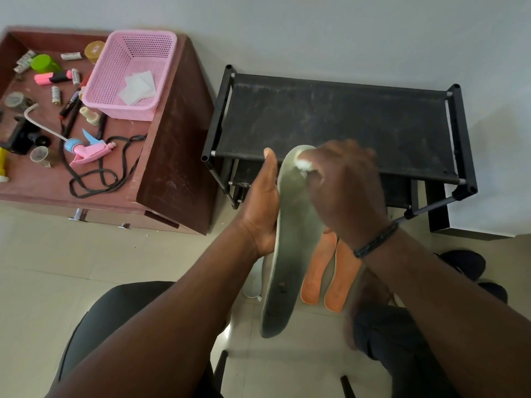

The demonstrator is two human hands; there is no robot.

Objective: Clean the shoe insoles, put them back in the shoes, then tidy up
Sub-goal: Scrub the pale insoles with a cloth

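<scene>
Cleaning step in hand: left hand (263, 208) grips the insole (290, 239) edge, right hand (342, 188) pinches a wipe (304, 165) at its toe; next, wipe heelward.

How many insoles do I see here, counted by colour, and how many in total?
Grey-green insole, held by the left hand and wiped by the right hand with a white wipe: 1
Orange insoles, one beside the other on the floor: 2
Total: 3
</scene>
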